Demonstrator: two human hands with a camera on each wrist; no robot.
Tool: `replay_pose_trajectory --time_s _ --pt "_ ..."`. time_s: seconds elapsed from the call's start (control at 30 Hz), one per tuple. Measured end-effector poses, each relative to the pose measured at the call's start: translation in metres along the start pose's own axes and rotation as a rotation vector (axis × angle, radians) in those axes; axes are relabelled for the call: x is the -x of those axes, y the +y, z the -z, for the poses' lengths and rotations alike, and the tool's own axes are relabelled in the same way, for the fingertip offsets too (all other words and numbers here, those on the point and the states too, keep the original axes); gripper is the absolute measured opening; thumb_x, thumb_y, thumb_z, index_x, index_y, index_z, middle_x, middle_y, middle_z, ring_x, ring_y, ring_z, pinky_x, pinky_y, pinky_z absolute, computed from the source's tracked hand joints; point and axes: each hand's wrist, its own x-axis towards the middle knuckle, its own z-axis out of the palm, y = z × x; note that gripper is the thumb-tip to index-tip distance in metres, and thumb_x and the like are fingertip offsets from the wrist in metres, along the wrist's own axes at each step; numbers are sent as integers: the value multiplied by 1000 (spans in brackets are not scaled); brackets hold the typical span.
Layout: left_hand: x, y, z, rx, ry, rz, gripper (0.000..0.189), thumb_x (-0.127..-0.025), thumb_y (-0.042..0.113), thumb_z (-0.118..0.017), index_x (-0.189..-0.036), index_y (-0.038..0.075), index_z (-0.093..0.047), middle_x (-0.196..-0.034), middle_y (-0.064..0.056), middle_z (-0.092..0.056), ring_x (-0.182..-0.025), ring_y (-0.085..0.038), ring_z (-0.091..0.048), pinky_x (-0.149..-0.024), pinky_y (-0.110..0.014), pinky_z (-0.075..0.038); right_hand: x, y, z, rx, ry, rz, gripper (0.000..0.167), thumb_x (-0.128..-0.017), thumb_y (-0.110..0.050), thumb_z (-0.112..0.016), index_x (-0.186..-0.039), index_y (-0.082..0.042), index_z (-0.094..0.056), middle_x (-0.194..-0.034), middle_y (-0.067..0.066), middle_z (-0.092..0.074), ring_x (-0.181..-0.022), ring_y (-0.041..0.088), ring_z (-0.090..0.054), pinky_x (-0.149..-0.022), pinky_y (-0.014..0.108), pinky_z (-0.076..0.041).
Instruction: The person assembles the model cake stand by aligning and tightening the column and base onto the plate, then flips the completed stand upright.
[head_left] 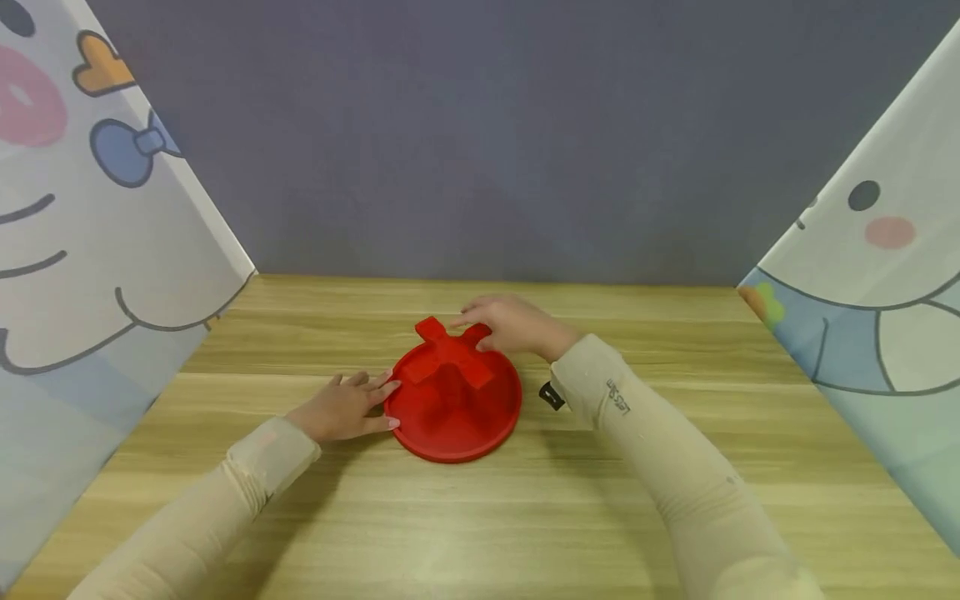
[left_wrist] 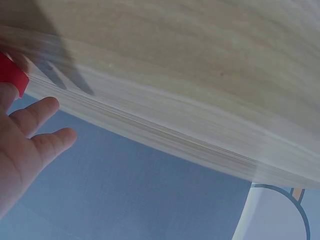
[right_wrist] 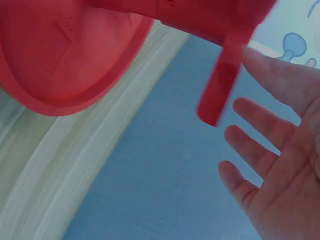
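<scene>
A red round plate-like base (head_left: 457,442) with a raised rim lies on the table, and a short stem rises from its middle. On top of the stem sits a red cross-shaped piece (head_left: 452,357) with flat arms. My left hand (head_left: 341,410) is at the base's left rim, fingertips and thumb extended over the edge; the left wrist view shows only a red corner (left_wrist: 12,77) beside those fingers. Behind the cross's right arm my right hand (head_left: 517,325) reaches in, its fingers loosely spread. The right wrist view has the thumb tip right at a red arm (right_wrist: 220,90).
A small black tag (head_left: 552,396) hangs by the right cuff. The wood-grain table (head_left: 450,533) ends at a dark grey back panel (head_left: 480,142). Cartoon-printed panels stand at the left (head_left: 172,250) and right (head_left: 862,317).
</scene>
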Motion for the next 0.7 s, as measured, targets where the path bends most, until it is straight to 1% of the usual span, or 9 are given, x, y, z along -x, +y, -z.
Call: replay_pose_trajectory --time_s 0.07,0.13,0.23,0.3,0.37,0.43,0.53,0.63,0.7 --pt "1 0 1 -1 -1 7 73 -91 54 -55 -143 4 -44 -149 -17 -37 -126 -52 -39 -99 -70 -28 -3 0 -3 -15 -42 24 47 -85 -6 -71 -131 -11 -61 -130 13 -58 -121 28 -52 -103 39 -40" --pt "1 1 1 -9 -5 9 73 -91 55 -54 -143 4 -44 -150 -17 -36 -127 -52 -39 -99 -70 -28 -5 -2 -6 -43 -77 16 50 -85 -7 -72 -132 -13 -60 -130 10 -59 -119 26 -54 -101 38 -42" --pt "0 2 3 -15 -9 13 73 -92 55 -53 -144 4 -43 -150 -17 -36 -127 -51 -39 -99 -70 -28 -8 -4 -9 -70 -104 -11 50 -85 -8 -73 -133 -16 -60 -124 5 -63 -109 21 -59 -93 33 -48" --pt "-2 2 5 -29 -11 12 73 -92 55 -52 -144 4 -43 -150 -17 -36 -127 -50 -39 -99 -69 -28 -8 -6 -10 -67 -107 -33 48 -85 -10 -73 -131 -18 -61 -116 3 -66 -100 18 -60 -87 30 -50" --pt "-3 3 6 -34 -15 17 74 -92 56 -52 -143 4 -44 -149 -17 -37 -127 -49 -39 -99 -69 -29 -9 -7 -10 -31 -109 -39 46 -86 -14 -73 -130 -19 -63 -101 1 -68 -87 15 -59 -78 27 -50" --pt "-2 2 6 -36 -26 25 74 -92 56 -52 -143 4 -44 -150 -17 -37 -128 -49 -39 -99 -69 -28 -10 -9 -10 -3 -109 -48 45 -86 -18 -72 -130 -20 -63 -84 -3 -65 -76 12 -54 -68 25 -47" --pt "-2 2 5 -36 -31 26 74 -92 57 -52 -143 4 -44 -149 -17 -37 -127 -50 -39 -99 -69 -29 -8 -13 -14 30 -100 -77 46 -86 -24 -70 -132 -21 -61 -63 -7 -51 -62 9 -43 -57 23 -38" --pt "-1 1 3 -18 -31 26 74 -91 56 -52 -143 4 -44 -150 -17 -37 -128 -50 -38 -100 -69 -28 -4 -19 -20 56 -57 -115 47 -86 -27 -67 -132 -20 -60 -53 -8 -39 -54 8 -33 -50 22 -30" --pt "-1 1 3 -18 -28 22 75 -91 57 -53 -143 3 -44 -149 -17 -37 -127 -50 -39 -99 -70 -28 -2 -24 -24 78 -21 -140 47 -87 -29 -66 -132 -18 -60 -50 -8 -38 -53 7 -32 -47 21 -28"
